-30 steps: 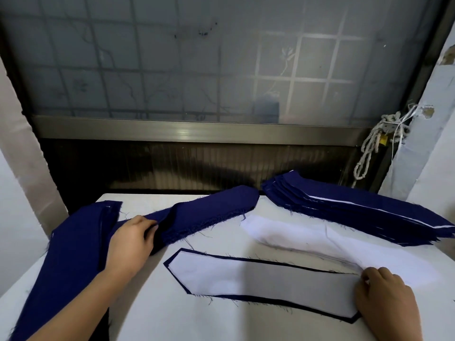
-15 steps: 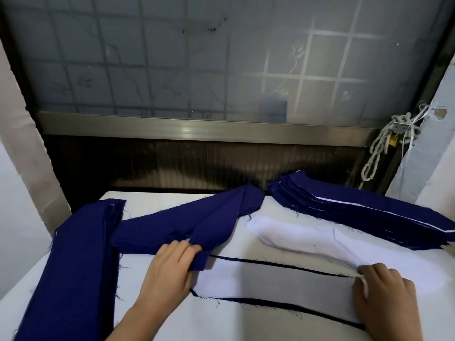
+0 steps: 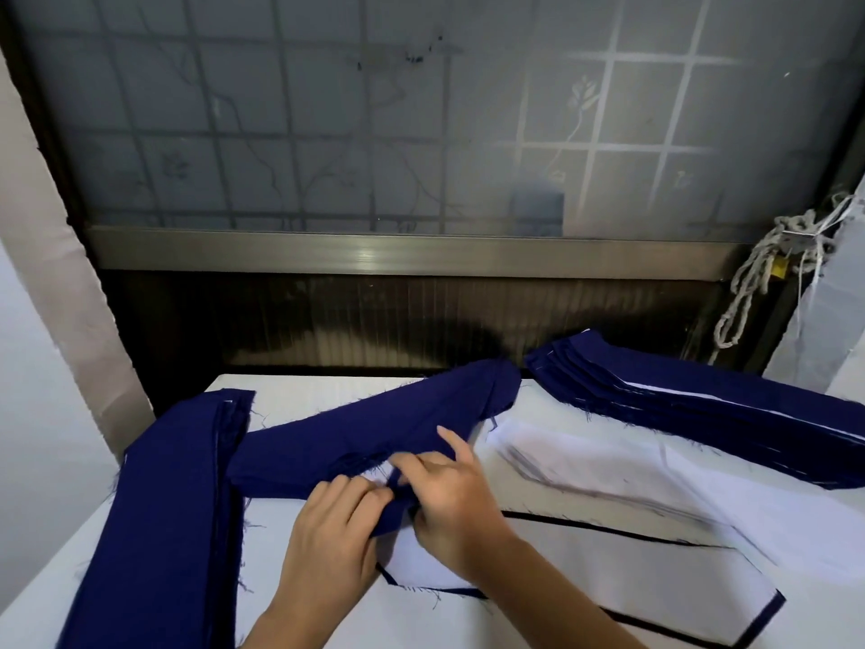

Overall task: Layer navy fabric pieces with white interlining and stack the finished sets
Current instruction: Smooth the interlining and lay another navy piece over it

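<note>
A loose navy fabric piece (image 3: 374, 433) lies across the middle of the white table (image 3: 819, 620), folded over at its far end. My left hand (image 3: 337, 531) and my right hand (image 3: 449, 494) meet at its near end, and both pinch the navy edge. Under my right hand lies a white interlining piece (image 3: 608, 587) on top of a navy piece (image 3: 767, 625), whose dark border shows around it. A pile of loose white interlining (image 3: 655, 480) lies just behind. The stack of finished navy-and-white sets (image 3: 702, 414) sits at the back right.
A stack of navy pieces (image 3: 173, 522) runs along the table's left side to the near edge. A dark wall and a frosted window (image 3: 374, 133) rise right behind the table. A bundle of white cord (image 3: 767, 269) hangs at the right.
My left hand dragged the navy piece from the left stack toward the middle. My right hand left the interlining's right end and came across to the navy piece's near end.
</note>
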A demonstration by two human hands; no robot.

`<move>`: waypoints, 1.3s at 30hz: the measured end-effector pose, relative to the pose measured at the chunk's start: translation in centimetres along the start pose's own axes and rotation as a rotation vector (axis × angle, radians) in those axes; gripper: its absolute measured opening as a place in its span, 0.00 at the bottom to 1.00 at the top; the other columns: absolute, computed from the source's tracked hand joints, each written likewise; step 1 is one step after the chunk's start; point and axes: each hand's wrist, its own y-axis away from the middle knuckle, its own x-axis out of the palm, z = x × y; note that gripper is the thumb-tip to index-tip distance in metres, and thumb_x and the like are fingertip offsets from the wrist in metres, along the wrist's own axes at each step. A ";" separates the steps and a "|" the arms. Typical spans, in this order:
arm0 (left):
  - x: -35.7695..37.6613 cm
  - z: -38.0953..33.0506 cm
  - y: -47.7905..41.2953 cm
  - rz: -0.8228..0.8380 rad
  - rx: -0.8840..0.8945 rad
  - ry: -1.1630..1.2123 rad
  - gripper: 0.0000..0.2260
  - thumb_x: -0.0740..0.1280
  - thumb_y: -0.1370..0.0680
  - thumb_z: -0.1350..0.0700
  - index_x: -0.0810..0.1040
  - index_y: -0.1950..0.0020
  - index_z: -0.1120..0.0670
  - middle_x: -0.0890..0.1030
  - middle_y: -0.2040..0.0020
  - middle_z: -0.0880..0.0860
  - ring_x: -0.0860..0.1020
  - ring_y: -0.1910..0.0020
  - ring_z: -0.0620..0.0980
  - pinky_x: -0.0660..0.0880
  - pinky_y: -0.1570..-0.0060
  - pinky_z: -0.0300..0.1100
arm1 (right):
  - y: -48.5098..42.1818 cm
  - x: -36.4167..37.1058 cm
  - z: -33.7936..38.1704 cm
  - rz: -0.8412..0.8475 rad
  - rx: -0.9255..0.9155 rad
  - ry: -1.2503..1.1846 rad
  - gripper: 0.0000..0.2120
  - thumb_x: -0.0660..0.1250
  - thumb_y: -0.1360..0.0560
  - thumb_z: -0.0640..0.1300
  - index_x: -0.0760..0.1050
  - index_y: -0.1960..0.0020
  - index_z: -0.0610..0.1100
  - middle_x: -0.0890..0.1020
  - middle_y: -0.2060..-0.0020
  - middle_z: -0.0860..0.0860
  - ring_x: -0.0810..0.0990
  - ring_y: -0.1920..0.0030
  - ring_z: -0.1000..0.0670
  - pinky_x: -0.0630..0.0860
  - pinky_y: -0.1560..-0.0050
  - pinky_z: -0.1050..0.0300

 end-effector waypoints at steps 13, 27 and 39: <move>-0.3 -0.1 0.0 -0.080 -0.532 0.066 0.06 0.64 0.24 0.63 0.80 0.50 0.57 0.72 0.71 0.45 0.72 0.74 0.49 0.68 0.73 0.42 | 9.2 -6.5 -11.2 0.071 0.160 0.461 0.16 0.77 0.42 0.33 0.83 0.58 0.47 0.83 0.68 0.54 0.82 0.66 0.53 0.61 0.30 0.45; -0.2 -0.2 -0.7 0.038 -0.522 0.088 0.04 0.66 0.21 0.63 0.79 0.50 0.57 0.77 0.65 0.46 0.76 0.68 0.44 0.74 0.69 0.41 | 19.4 -7.4 -15.7 -0.397 0.605 0.375 0.22 0.53 0.25 0.47 0.83 0.59 0.37 0.82 0.69 0.45 0.81 0.66 0.37 0.68 0.41 0.49; -0.1 0.0 -0.6 0.016 -0.631 0.087 0.16 0.71 0.24 0.54 0.69 0.68 0.53 0.68 0.77 0.46 0.70 0.77 0.47 0.67 0.77 0.44 | 19.6 -8.6 -14.3 -0.628 1.028 -0.073 0.09 0.62 0.32 0.49 0.73 0.69 0.47 0.77 0.70 0.50 0.71 0.64 0.48 0.65 0.60 0.72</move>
